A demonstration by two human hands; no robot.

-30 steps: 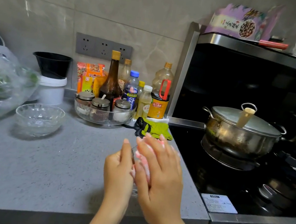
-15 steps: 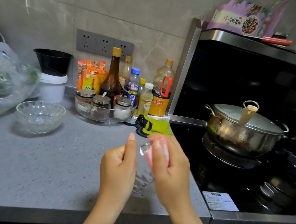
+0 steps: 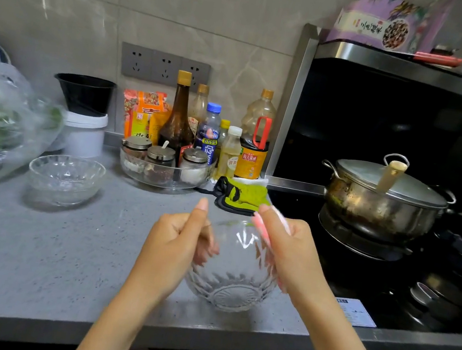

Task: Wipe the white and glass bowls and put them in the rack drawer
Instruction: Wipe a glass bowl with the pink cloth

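The cut-glass bowl (image 3: 234, 269) is held tilted above the grey tabletop (image 3: 30, 249) edge, the left hand (image 3: 176, 245) closed on its rim, the right hand (image 3: 293, 254) pressing a pink cloth (image 3: 268, 226) against it. Slick glass could slip from that grip and strike the stove (image 3: 363, 247) alongside. A second glass bowl (image 3: 65, 179) waits well apart.
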